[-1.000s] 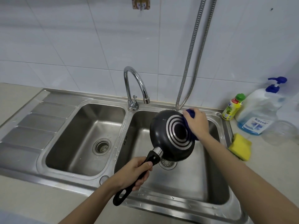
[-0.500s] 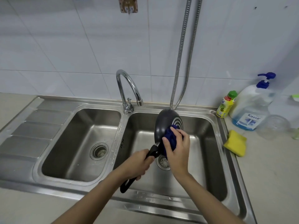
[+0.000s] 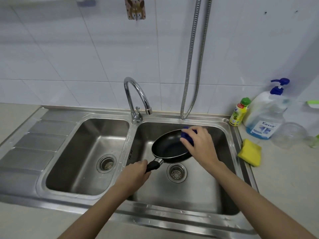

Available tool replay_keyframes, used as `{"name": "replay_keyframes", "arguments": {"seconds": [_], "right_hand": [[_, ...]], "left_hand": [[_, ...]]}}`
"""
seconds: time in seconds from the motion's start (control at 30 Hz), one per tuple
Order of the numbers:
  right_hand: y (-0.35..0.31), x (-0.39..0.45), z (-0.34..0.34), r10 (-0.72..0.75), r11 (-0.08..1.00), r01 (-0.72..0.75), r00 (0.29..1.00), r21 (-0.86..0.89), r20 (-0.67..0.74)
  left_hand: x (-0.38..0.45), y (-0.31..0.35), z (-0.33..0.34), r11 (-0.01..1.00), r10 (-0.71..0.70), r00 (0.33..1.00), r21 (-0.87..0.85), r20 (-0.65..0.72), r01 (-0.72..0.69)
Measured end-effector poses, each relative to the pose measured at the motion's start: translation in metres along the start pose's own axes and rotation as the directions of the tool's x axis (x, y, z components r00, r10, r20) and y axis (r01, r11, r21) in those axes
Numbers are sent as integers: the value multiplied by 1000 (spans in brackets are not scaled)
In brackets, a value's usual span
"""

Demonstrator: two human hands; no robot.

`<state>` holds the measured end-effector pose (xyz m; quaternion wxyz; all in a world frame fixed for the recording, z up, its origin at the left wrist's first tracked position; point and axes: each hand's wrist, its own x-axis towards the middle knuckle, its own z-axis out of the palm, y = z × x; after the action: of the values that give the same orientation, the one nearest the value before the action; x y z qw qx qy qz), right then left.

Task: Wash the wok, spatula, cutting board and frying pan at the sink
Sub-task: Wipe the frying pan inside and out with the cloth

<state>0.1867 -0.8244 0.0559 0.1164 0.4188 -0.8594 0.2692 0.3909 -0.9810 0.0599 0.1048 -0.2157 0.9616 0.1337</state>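
Note:
A small black frying pan (image 3: pixel 168 146) hangs face up over the right sink basin (image 3: pixel 203 190), above its drain. My left hand (image 3: pixel 136 173) grips the pan's black handle (image 3: pixel 152 166). My right hand (image 3: pixel 200 144) holds a blue scrubbing cloth (image 3: pixel 187 135) against the pan's far right rim and inner wall. The wok, spatula and cutting board are out of view.
The chrome tap (image 3: pixel 136 99) stands between the two basins, with no water seen running. The left basin (image 3: pixel 86 152) and a ribbed drainboard (image 3: pixel 34 142) lie to the left. A yellow sponge (image 3: pixel 250 152), a small green-capped bottle (image 3: pixel 240 112), a pump soap bottle (image 3: pixel 265 114) and a clear jar (image 3: pixel 290 135) sit on the right counter. A metal hose (image 3: pixel 193 66) hangs behind.
The pan turned from bottom-up and tilted to face up and nearly level. My right hand moved with the blue cloth from the pan's underside to its inner far rim.

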Motion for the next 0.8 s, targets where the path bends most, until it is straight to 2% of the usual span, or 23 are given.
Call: {"name": "replay_keyframes", "arguments": {"seconds": [0.07,0.13,0.2,0.27,0.33,0.43,0.6,0.73,0.8], "right_hand": [[-1,-6,3,-80,994,88,992,-72,101],[-4,-9,5,-101,989,125,966,-85,239],[-10,-11,9,-141,985,168,909,-35,392],[-21,-15,16,-209,973,232,856,9,473],[-31,-16,24,-234,969,247,866,29,441],[-31,-7,27,-140,990,140,927,24,347],[9,5,25,-17,982,60,972,-178,234],[31,2,12,73,945,70,907,-319,415],[28,-5,11,121,945,51,862,-322,492]], "left_hand": [[-2,-3,2,1000,-6,1000,-21,-26,5],[-4,-4,2,1000,-5,999,-22,-52,4],[-5,-2,2,1000,0,997,-24,-75,-2],[-6,1,2,1000,19,995,-7,-99,-19],[-7,3,1,998,50,992,29,-112,-47],[-9,5,1,993,100,989,79,-105,-92],[-18,10,4,994,87,986,79,-142,-77],[-14,15,5,1000,8,984,8,-178,-7],[-9,20,7,1000,-24,986,-23,-166,21]]}}
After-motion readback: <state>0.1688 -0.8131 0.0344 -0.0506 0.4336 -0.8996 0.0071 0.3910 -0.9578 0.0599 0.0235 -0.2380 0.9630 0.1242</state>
